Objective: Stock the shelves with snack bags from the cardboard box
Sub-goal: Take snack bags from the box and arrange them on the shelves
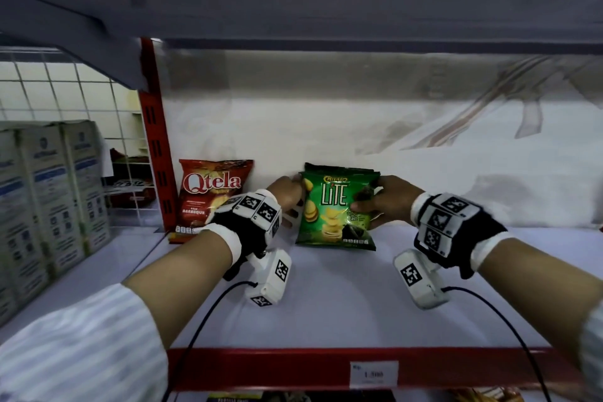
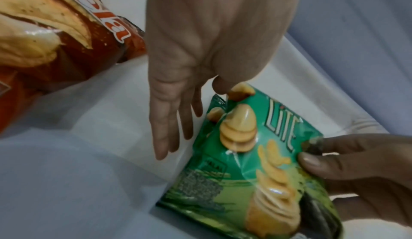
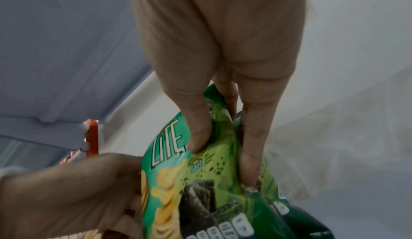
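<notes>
Green chip bag (image 1: pixel 337 206) upright on the white shelf (image 1: pixel 326 303), well right of a red chip bag (image 1: pixel 213 196) by the red post (image 1: pixel 156 140). Pinched at its right edge by the right hand (image 1: pixel 385 202), thumb in front, fingers behind. Touched at its left edge by the left hand (image 1: pixel 288 197), fingers straight, thumb on the top corner.
</notes>
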